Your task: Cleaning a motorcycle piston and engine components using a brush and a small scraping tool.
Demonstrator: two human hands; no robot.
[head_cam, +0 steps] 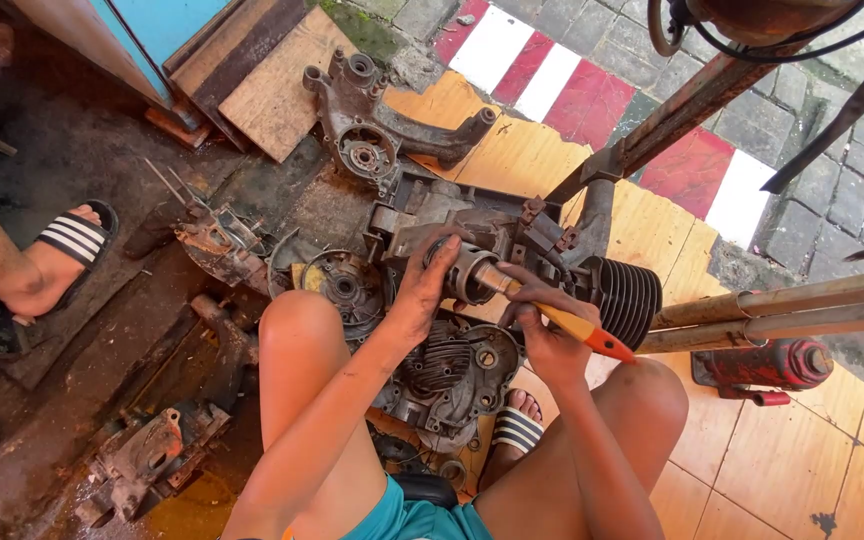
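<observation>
Left hand (422,290) clamps the metal sleeve (467,272) at frame centre, steadying it; right hand (542,335) fist-grips orange-handled tool (562,320) driven into its bore.

You are sitting over: orange tiled floor (752,470); grey paving stones (852,190) with red-and-white painted stripes (552,75); oily dark ground (72,160); wooden boards (272,90); daylight falling throughout.

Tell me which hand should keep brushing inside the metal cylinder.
Right. The right hand holds the orange-handled brush, bristles at the metal cylinder; the left hand grips that cylinder, probably steadying it.
</observation>
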